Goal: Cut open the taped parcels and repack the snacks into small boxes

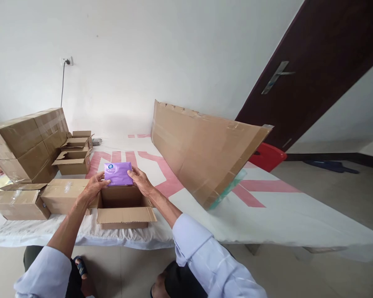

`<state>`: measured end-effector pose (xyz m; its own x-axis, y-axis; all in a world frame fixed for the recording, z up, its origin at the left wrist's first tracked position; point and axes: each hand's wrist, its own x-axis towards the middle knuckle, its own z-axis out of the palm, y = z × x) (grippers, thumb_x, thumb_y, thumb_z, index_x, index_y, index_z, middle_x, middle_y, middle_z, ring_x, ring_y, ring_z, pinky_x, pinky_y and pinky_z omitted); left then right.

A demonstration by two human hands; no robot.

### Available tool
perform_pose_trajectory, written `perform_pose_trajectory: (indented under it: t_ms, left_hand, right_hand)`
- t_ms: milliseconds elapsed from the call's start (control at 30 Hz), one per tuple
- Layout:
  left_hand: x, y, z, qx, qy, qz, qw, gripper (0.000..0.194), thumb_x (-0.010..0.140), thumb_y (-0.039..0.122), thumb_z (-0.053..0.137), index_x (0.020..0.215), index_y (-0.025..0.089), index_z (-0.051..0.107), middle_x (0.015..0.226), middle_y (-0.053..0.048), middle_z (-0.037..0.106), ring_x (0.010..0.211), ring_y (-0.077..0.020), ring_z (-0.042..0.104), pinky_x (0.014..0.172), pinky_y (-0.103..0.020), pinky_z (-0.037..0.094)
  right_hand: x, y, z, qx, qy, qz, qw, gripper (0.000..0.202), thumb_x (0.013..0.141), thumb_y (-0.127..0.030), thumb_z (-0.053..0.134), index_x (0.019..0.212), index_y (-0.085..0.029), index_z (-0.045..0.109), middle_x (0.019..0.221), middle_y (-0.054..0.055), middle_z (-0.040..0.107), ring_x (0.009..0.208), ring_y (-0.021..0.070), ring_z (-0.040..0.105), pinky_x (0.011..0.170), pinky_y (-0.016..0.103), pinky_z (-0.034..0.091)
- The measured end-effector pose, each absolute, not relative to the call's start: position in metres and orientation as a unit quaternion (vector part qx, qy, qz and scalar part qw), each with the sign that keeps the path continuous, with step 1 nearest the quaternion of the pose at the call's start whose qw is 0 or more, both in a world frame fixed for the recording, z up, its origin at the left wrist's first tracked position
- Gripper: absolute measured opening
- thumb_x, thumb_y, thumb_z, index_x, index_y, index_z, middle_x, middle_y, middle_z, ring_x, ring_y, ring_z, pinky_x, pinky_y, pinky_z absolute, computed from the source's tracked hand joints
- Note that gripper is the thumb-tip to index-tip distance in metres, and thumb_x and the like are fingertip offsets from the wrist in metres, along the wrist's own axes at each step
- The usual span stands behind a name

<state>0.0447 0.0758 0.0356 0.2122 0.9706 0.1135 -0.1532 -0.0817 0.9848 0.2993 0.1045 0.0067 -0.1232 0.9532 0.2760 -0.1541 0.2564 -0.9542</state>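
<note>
A purple packet [120, 174] with a blue round logo is held up between both hands. My left hand [97, 185] grips its left edge, thumb on the front face. At its right edge my right hand [139, 178] pinches it the same way. Just below and behind the packet is an open cardboard box [124, 216], its front flap folded outward toward me. The part of the box's inside that shows is dark, and I cannot make out any contents.
Closed cartons [65, 194] stand left of the open box, with large stacked cartons [34, 140] and smaller open boxes [73, 164] behind. A big cardboard sheet [202, 149] leans at right on the white cloth-covered table [286, 215]. A red chair [269, 156] is beyond.
</note>
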Motion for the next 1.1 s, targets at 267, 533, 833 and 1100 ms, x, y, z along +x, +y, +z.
perform_pose_trajectory:
  t_ms: [267,533,833,1100]
  left_hand:
    - [0.049,0.066,0.043,0.573,0.377,0.484,0.543,0.069,0.067,0.031,0.102,0.131,0.016,0.08,0.121,-0.014,0.083,0.106,-0.0283,0.078,0.085,-0.032,0.058]
    - [0.051,0.057,0.033,0.652,0.353,0.485,0.463,0.077,0.076,0.032,0.093,0.148,0.021,0.069,0.142,-0.015,0.075,0.133,-0.0373,0.069,0.107,-0.046,0.058]
    - [0.057,-0.016,0.03,0.872,0.414,0.211,0.153,0.085,0.078,0.065,0.093,0.148,0.023,0.07,0.153,-0.017,0.068,0.145,-0.0412,0.061,0.126,-0.054,0.043]
    - [0.079,-0.034,0.024,0.918,0.392,0.035,0.053,0.01,0.084,0.016,0.082,0.08,0.021,0.074,0.08,-0.013,0.079,0.073,-0.029,0.075,0.081,-0.045,0.048]
  right_hand:
    - [0.302,0.088,0.024,-0.3,-0.543,0.573,0.536,0.065,0.077,-0.068,0.089,0.125,-0.026,0.077,0.125,0.009,0.081,0.119,0.0305,0.074,0.104,0.045,0.062]
    - [0.329,0.077,0.062,-0.314,-0.639,0.55,0.437,0.05,0.07,-0.043,0.093,0.115,-0.026,0.078,0.12,0.007,0.081,0.116,0.0303,0.073,0.104,0.046,0.06]
    - [0.298,0.138,0.082,-0.368,-0.705,0.415,0.442,0.057,0.065,-0.046,0.092,0.11,-0.024,0.065,0.107,0.006,0.074,0.097,0.0258,0.065,0.085,0.04,0.058]
    - [0.241,0.195,0.066,-0.371,-0.745,0.417,0.364,0.047,0.062,-0.038,0.091,0.1,-0.025,0.065,0.094,0.0,0.068,0.089,0.0222,0.056,0.074,0.033,0.05]
